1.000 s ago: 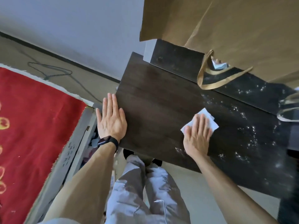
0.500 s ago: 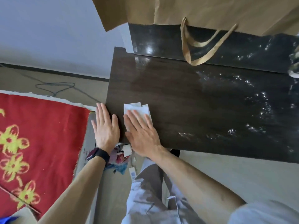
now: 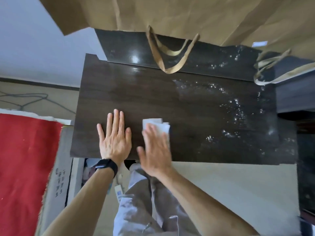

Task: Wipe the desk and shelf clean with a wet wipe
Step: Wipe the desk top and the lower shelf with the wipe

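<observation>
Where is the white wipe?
In the head view, the wet wipe lies on the desk near its front edge, under the right hand, beside the left hand.

- Our left grip [image 3: 115, 143] lies flat on the dark bench [image 3: 187, 108].
- Our right grip [image 3: 156, 150] presses the white wipe [image 3: 157, 124] down, just beside it.

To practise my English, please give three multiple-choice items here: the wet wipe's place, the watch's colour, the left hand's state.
1. The wet wipe lies on the desk under: A) the left hand B) the right hand C) neither hand
2. The watch is: A) black B) white C) red
3. The left hand: A) makes a fist B) pinches the wet wipe C) lies flat, fingers straight

Answers: B, white shows past its fingers; A, its band is dark; C, it holds nothing.
</observation>
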The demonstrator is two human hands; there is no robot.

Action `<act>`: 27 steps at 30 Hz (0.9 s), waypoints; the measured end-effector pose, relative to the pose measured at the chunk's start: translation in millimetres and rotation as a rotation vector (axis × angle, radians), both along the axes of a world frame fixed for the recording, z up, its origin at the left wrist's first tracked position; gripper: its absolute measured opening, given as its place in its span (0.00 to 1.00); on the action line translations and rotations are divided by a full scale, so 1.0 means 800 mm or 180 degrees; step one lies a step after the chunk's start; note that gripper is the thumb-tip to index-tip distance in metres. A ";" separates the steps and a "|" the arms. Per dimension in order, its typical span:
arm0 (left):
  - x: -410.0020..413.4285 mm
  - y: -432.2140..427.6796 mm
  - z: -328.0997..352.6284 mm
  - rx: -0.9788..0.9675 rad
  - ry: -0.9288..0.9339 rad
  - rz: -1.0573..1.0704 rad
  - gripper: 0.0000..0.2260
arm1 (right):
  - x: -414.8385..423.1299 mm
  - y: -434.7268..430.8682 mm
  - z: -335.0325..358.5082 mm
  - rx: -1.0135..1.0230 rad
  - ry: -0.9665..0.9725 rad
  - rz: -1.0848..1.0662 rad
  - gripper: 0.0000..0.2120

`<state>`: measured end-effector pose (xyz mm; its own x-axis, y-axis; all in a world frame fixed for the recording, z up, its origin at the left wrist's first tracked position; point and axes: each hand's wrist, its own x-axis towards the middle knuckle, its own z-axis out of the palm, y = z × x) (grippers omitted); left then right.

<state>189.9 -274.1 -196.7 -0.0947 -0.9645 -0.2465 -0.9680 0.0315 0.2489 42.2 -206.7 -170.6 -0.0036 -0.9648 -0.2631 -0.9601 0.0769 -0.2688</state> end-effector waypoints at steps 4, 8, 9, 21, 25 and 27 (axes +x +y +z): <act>-0.010 0.002 0.003 0.0052 -0.0030 0.0136 0.28 | -0.006 0.004 -0.005 -0.0051 0.0080 0.0363 0.30; -0.065 0.013 0.007 0.0087 0.0020 0.0019 0.28 | -0.162 0.059 -0.012 -0.0062 0.0407 -0.0516 0.28; -0.089 0.019 0.008 0.0087 0.0046 -0.0079 0.28 | -0.211 0.076 -0.012 -0.0056 0.0535 -0.0806 0.27; -0.235 0.060 0.000 0.0057 -0.0011 0.0291 0.27 | -0.211 0.079 -0.012 -0.0284 -0.0090 0.0433 0.28; -0.242 0.059 0.009 0.0130 -0.0077 0.0330 0.27 | -0.326 0.096 -0.020 -0.0403 0.0090 -0.0217 0.28; -0.243 0.059 0.010 0.0171 -0.0111 0.0368 0.27 | -0.405 0.118 -0.022 -0.0316 0.0408 -0.0890 0.28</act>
<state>-4.4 -227.0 -188.3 0.0257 -0.9538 -0.2995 -0.9725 -0.0932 0.2135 -282.0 -112.4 -188.1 -0.2991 -0.9427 -0.1480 -0.9320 0.3219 -0.1664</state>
